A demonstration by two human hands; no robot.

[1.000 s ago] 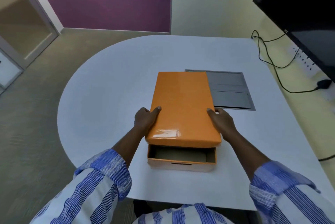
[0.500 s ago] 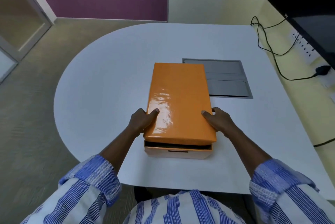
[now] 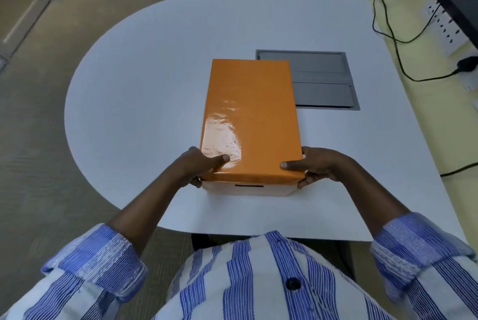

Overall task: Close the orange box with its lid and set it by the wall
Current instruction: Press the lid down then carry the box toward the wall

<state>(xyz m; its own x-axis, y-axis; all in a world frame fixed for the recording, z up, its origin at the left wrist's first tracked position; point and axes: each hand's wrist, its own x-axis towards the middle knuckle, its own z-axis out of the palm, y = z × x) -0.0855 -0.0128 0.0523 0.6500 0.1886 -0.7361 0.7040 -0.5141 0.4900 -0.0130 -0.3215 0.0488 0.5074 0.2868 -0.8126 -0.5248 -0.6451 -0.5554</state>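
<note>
The orange box stands on the white table, a little right of the middle, with its long side going away from the person. The lid sits flat on it and covers it fully; only the pale front wall with a small dark slot shows under the lid's near edge. The box lies between the two hands, at their near end. The left hand grips the near left corner, thumb on top of the lid and fingers down the side. The right hand grips the near right corner in the same way. The far right part of the box overlaps a grey panel set into the table. The yellow wall on the right is well apart from the box.
</note>
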